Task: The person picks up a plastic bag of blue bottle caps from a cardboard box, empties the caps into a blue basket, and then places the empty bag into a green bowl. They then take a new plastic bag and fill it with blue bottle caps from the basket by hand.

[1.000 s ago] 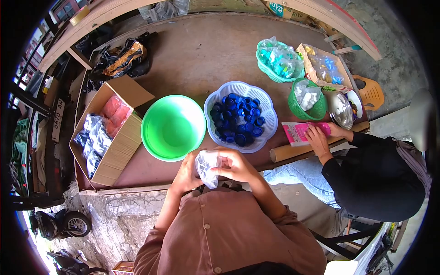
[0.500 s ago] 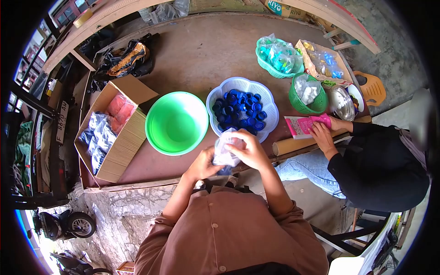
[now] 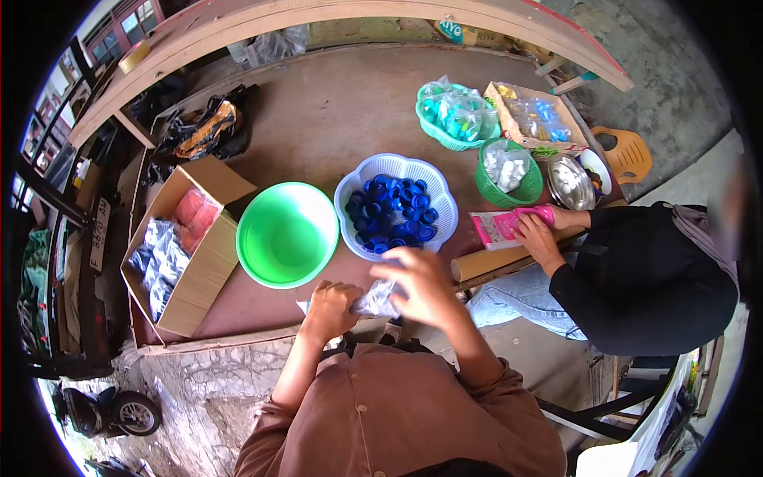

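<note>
A clear plastic bag (image 3: 377, 300) is bunched in my left hand (image 3: 329, 310), whose fingers are closed around it at the table's front edge. Beside the bag's right end, my right hand (image 3: 425, 288) has its fingers apart and is a little blurred; I see nothing held in it. Just beyond my hands sits a pale blue slotted basket (image 3: 443, 195) with many dark blue plastic caps (image 3: 391, 208) inside. A bright green basin (image 3: 288, 230) stands left of that basket, with only its bare inside showing.
At left, an open cardboard box (image 3: 203, 274) contains bagged blue and red pieces. Toward the right are a turquoise basket (image 3: 429, 131), a green basket (image 3: 509, 195), a carton (image 3: 572, 143) and a metal bowl (image 3: 584, 191). A co-worker (image 3: 644, 270) handles a pink packet (image 3: 501, 226) beside a cardboard tube (image 3: 493, 261).
My right hand has come off the plastic bag and its fingers have spread. The left hand keeps the bag, now stretched out sideways and lower. The whole view has shifted slightly.
</note>
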Demonstrator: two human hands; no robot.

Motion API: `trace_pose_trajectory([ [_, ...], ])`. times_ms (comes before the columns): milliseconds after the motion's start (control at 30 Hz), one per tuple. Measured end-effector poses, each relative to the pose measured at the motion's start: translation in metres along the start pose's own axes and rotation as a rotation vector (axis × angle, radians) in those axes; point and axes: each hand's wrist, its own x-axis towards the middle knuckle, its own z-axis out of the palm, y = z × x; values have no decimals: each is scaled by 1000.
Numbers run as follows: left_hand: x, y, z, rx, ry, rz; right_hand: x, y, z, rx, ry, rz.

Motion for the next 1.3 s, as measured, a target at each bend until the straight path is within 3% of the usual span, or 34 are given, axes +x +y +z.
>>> trace_pose_trajectory([
  [67, 1, 4, 1, 78, -85, -26, -3, -4, 18, 253, -132, -128],
  [133, -1, 1, 4, 72, -75, -18, -10, -4, 20, 378, -363, 39],
  [200, -7, -3, 10, 124, -207, -101, -10, 4, 11, 495, -264, -2],
  [333, -10, -6, 8, 22, -180, -120, -20, 23, -10, 777, -113, 154],
  [600, -4, 1, -10, -111, -174, -131, -22, 36, -31, 723, 116, 263],
  [667, -4, 4, -20, -188, -176, -170, -17, 47, -23, 901, 312, 187],
  [733, -3, 8, -25, -224, -139, -297, -19, 42, -20, 951, 325, 509],
  [767, -3, 8, -19, -146, -68, -260, -26, 46, -11, 943, 136, 467],
  [800, -1, 5, -9, -143, -63, -262, -21, 33, -14, 998, -28, 678],
  [867, 1, -1, 8, -24, 79, -52, -28, 29, 0, 1102, -106, 619],
  [900, 1, -2, 10, 25, 89, -21, -29, 27, 5, 1100, -40, 511],
  [933, 1, -4, 13, 25, 93, -21, -28, 27, 6, 1098, -41, 508],
  [1000, 1, -9, 21, 4, 103, -107, -23, 21, 0, 1079, 150, 528],
  [1167, 1, -21, 40, 9, 202, -146, -20, 8, 5, 1167, 295, 566],
  [1200, 2, -20, 41, 4, 240, -149, -17, -4, 7, 1067, 315, 586],
  [1267, 0, -28, 48, 30, 288, -126, -30, -4, 29, 954, 170, 622],
  [1300, -1, -31, 51, 37, 293, -125, -31, -8, 28, 1038, 60, 638],
])
